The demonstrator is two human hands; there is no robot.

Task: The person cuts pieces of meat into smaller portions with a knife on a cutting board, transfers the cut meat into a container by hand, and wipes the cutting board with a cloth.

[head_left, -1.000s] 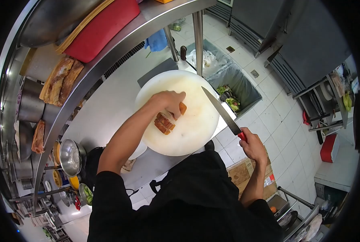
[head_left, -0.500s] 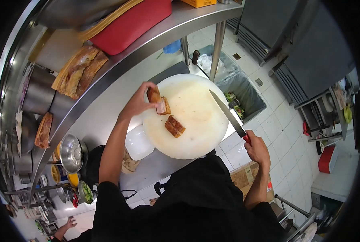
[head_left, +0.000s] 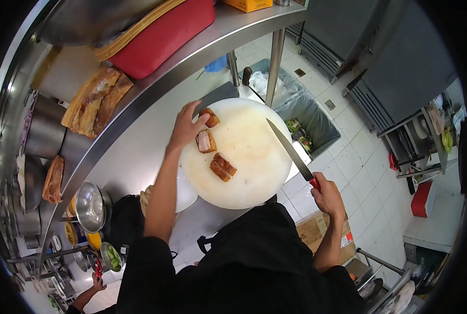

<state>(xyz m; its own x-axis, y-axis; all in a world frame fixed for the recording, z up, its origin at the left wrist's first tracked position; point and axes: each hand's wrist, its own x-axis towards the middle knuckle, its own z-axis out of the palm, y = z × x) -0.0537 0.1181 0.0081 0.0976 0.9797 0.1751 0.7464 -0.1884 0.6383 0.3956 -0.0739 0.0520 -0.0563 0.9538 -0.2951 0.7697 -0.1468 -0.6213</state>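
My left hand (head_left: 186, 125) is at the left edge of a round white cutting board (head_left: 254, 178). Its thumb and fingers are around a browned chunk of pork belly (head_left: 211, 118), the upper one. Just below lies a second chunk (head_left: 206, 141), its pale, layered cut face showing. Lower on the board sits a scored brown piece (head_left: 223, 167). My right hand (head_left: 327, 196) grips the red handle of a long kitchen knife (head_left: 288, 150). The blade points up and left over the board's right edge.
Larger pork slabs (head_left: 96, 102) rest on the steel shelf (head_left: 191, 55) at left, beside a red tub (head_left: 165, 39). A lined bin (head_left: 322, 128) stands beyond the board. A white dish (head_left: 186, 191) is partly behind my left forearm. Another person's hand (head_left: 97, 282) holds something red at lower left.
My left hand has shifted up, away from the second chunk. The upper chunk has turned and moved right onto the board. The knife stays in my right hand, nearly unmoved.
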